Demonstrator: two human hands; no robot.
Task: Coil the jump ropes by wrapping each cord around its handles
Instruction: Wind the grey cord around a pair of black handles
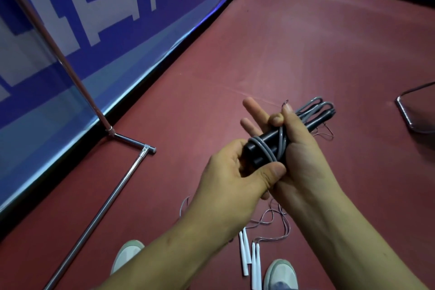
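Wrapping grey cord (263, 148) round the 2 black handles (268, 136), held mid-air. Left hand (233, 176) grips the handles' near end, thumb pinning a loop; right hand (303, 148) clamps their middle. Risk: thumb slips, cord springs, wraps unwind. White-handled ropes (249, 256) lie below the handles.

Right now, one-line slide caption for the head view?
Left hand and right hand grip black handles wrapped in grey cord; white-handled ropes lie uncoiled on the floor.
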